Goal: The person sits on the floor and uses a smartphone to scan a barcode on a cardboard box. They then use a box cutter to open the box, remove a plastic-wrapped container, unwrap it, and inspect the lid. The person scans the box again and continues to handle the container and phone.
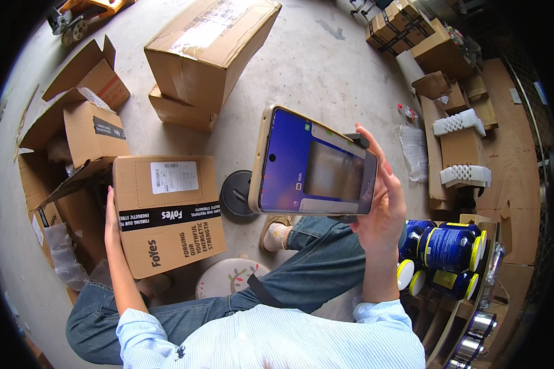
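Note:
My right hand (385, 203) grips a smartphone (318, 161) on a dark clamp-like holder. The phone is tilted, its lit screen towards me. My left hand (113, 214) lies flat along the left side of a closed FoYes cardboard box (166, 249), which has a black printed tape band and a white label (174, 177) bearing writing. Left of that box stands an open carton (78, 203) with air cushions (64, 251) at its edge. A round black object (236, 193) rests on the floor, partly behind the phone.
Two stacked cartons (189, 76) stand ahead. Blue tubs with yellow-rimmed lids (448, 249) are at the right, beside flattened cardboard (508, 175) and white foam pieces (465, 176). Bubble wrap (414, 152) and a bottle (407, 112) lie on the floor. A round patterned seat (231, 274) is below me.

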Motion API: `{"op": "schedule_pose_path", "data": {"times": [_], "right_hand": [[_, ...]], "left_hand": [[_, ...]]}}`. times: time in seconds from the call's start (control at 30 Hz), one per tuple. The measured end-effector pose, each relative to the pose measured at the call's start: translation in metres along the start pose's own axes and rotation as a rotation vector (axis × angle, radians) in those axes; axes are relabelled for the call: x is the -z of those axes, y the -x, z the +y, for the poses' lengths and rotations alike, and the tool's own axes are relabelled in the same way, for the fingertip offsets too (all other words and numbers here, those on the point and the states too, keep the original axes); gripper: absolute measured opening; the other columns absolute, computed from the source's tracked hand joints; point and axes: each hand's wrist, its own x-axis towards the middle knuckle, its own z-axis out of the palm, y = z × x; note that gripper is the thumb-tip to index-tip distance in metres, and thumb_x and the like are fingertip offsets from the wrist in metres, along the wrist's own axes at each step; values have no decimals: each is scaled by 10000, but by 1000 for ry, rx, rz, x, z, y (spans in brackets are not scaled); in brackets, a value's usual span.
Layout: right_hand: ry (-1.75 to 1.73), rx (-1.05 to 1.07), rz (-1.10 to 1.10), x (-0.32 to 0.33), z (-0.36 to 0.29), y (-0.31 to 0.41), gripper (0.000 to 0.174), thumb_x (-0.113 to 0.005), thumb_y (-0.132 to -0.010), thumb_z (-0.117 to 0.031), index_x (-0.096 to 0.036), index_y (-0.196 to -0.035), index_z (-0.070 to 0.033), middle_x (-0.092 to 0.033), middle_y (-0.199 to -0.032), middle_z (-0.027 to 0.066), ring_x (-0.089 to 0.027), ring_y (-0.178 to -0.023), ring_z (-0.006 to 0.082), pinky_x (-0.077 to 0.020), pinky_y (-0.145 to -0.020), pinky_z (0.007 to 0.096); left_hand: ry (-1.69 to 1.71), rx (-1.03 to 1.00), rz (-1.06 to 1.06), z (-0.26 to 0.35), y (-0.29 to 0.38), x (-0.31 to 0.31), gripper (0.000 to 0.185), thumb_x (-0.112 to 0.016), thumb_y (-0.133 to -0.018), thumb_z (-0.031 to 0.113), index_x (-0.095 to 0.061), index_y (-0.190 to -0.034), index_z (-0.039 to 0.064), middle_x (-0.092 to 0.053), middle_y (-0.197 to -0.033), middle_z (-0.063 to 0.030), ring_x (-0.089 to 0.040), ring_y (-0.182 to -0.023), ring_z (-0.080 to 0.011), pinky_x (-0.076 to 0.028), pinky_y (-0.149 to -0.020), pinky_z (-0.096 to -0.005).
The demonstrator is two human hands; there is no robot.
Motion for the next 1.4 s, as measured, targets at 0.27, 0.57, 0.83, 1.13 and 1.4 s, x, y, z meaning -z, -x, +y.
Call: {"op": "schedule_pose_path", "data": {"times": [0.27, 0.57, 0.83, 1.13, 1.4], "right_hand": [[372, -35, 233, -32, -22, 2, 901, -675, -880, -432, -304, -1586, -14, -584, -1356, 168, -652, -1158, 163, -520, -962, 307], [763, 264, 132, -14, -14, 5, 1296, -589, -707, -924, -206, -1638, -110, -191, -1680, 178, -253, -1533, 357, -251, -1219, 570], [891, 519, -145, 6, -11, -8, 1449, -948, -571, -596, -61, -1651, -211, -447, -1501, 230, -446, -1408, 393, -338, -1187, 525], [713, 690, -282, 18, -1, -32, 1402, -952, -593, -508, -49, -1647, -306, -479, -1445, 261, -489, -1357, 403, -366, -1155, 549], [631, 649, -551, 14, -7, -42, 1559, -1031, -506, -394, 30, -1647, -329, -451, -1404, 310, -509, -1275, 402, -466, -1019, 499]], "left_hand": [[42, -13, -17, -1, 3, -5, 816, -441, -1055, 557, -174, -1639, 53, -198, -1709, -65, -284, -1522, -180, -255, -1228, -316], [-96, -160, 118, -2, 8, -19, 765, -432, -1047, 590, -347, -1581, 50, -430, -1568, -91, -466, -1369, -198, -399, -1117, -321], [-241, -227, 199, -3, 19, -26, 789, -434, -1049, 585, -283, -1607, 47, -356, -1624, -89, -381, -1443, -198, -326, -1171, -314], [-270, -235, 232, 1, 21, -34, 812, -433, -1053, 577, -226, -1629, 43, -294, -1669, -87, -319, -1499, -198, -273, -1213, -309], [-191, -184, 204, 8, 23, -38, 801, -426, -1058, 565, -224, -1627, 38, -309, -1655, -90, -369, -1466, -199, -320, -1186, -314]]}}
